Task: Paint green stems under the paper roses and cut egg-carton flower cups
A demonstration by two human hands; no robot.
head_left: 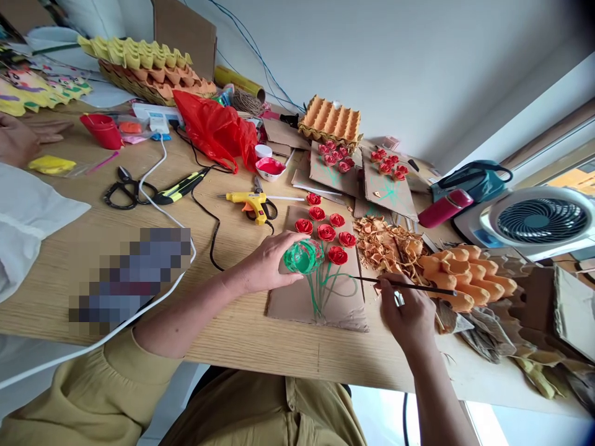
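Cup (303, 259) partly hides cardboard (289, 303); pixelated object (134, 275) unreadable; co-worker's hand (18, 139) cut off at left.

At the centre of the frame I see a matt brown cardboard panel (344, 310), rough-edged, and a glossy, see-through, green-smeared cup (304, 257). Left of upper centre, I spot a crinkled, shiny red plastic bag (216, 131); below, a smooth, wood-grained pale-brown tabletop (223, 344); right, a matt orange pulp egg carton (465, 272).

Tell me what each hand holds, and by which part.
Left hand: a cup of green paint, by its side. Right hand: a thin brush, partway along its handle.
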